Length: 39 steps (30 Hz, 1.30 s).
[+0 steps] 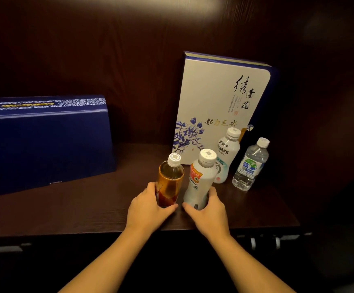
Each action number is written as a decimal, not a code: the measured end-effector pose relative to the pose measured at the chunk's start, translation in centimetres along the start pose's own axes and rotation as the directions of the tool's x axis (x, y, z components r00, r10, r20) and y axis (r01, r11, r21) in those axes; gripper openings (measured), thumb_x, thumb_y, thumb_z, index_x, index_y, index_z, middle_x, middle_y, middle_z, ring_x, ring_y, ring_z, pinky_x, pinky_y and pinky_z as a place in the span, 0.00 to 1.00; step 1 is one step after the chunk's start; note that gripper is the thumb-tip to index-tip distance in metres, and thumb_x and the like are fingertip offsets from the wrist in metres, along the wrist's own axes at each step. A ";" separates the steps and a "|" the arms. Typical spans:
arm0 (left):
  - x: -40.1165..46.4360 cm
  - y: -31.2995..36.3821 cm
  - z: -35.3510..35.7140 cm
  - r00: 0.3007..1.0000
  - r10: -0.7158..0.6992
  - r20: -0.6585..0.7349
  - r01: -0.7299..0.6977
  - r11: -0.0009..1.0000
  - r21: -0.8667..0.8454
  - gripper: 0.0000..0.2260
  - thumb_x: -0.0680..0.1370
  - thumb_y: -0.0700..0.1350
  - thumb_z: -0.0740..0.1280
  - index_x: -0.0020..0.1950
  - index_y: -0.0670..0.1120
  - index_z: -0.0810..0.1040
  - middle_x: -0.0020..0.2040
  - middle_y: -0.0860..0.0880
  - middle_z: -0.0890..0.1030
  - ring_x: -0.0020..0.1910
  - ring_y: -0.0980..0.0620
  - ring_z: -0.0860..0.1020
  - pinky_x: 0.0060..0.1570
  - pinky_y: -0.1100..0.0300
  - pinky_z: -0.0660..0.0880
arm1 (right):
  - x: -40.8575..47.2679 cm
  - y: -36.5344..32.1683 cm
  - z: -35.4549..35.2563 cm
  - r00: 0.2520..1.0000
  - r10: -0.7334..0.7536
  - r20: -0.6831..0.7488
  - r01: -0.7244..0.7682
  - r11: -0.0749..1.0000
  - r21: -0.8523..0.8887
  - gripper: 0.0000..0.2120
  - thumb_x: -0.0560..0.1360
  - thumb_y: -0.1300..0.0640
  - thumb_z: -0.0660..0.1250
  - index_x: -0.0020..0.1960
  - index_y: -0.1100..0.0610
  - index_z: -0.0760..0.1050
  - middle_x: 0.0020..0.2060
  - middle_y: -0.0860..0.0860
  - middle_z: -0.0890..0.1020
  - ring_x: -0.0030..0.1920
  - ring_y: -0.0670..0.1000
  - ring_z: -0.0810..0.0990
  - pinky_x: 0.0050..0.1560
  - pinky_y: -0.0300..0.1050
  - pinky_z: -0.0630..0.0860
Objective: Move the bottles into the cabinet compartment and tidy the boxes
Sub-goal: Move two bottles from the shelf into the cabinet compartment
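Inside the dark wooden cabinet compartment, my left hand point(147, 206) grips the lower part of an amber tea bottle point(170, 178) standing on the shelf point(87, 208). Right beside it, my right hand point(209, 209) wraps the base of a white milky bottle point(200, 178) with a red label. Behind them stand a second white bottle point(226, 153) and a clear water bottle point(251, 166), both upright and untouched. A white box with blue flowers point(214, 98) leans upright against the back wall. A dark blue box point(43, 140) stands on its long edge at the left.
The shelf's front edge point(172, 231) runs just under my wrists. Metal fittings point(265, 242) show below the edge at the right and left. Bare shelf lies between the blue box and the bottles.
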<state>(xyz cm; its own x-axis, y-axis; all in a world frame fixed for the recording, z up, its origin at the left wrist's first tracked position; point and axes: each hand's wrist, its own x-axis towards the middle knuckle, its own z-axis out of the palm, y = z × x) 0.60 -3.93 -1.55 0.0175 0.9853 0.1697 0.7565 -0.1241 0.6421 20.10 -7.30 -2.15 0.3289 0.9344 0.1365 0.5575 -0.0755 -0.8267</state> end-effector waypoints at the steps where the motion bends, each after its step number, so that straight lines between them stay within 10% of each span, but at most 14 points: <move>1: -0.5 0.2 0.0 1.000 0.009 0.012 -0.009 1.000 -0.004 0.31 0.61 0.73 0.72 0.55 0.59 0.67 0.49 0.59 0.79 0.49 0.55 0.79 0.47 0.55 0.78 | -0.5 0.1 -0.4 1.000 0.005 -0.002 -0.005 1.000 0.000 0.33 0.59 0.39 0.78 0.59 0.38 0.68 0.51 0.38 0.80 0.50 0.42 0.79 0.46 0.38 0.76; 17: -9.6 9.5 3.1 0.993 0.030 0.114 -0.027 0.999 -0.027 0.33 0.56 0.78 0.68 0.52 0.63 0.66 0.43 0.62 0.78 0.42 0.59 0.78 0.39 0.61 0.77 | -7.5 4.0 -13.1 0.999 -0.009 -0.046 0.006 0.998 -0.061 0.30 0.58 0.35 0.76 0.54 0.34 0.64 0.42 0.32 0.75 0.39 0.31 0.74 0.30 0.25 0.67; 39: -27.7 33.2 17.4 0.963 0.226 0.145 -0.207 0.969 -0.135 0.34 0.60 0.72 0.74 0.61 0.60 0.69 0.49 0.61 0.80 0.49 0.60 0.79 0.49 0.60 0.79 | -19.1 19.4 -39.7 0.984 0.037 -0.174 -0.035 0.999 0.015 0.35 0.63 0.42 0.80 0.66 0.46 0.68 0.54 0.42 0.80 0.54 0.44 0.80 0.52 0.44 0.81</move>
<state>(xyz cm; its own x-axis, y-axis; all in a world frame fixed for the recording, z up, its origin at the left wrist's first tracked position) 36.54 -33.35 2.05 0.2824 0.9381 0.2003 0.6413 -0.3399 0.6879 54.90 -40.42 0.94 0.4770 0.8560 0.1992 0.5345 -0.1026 -0.8389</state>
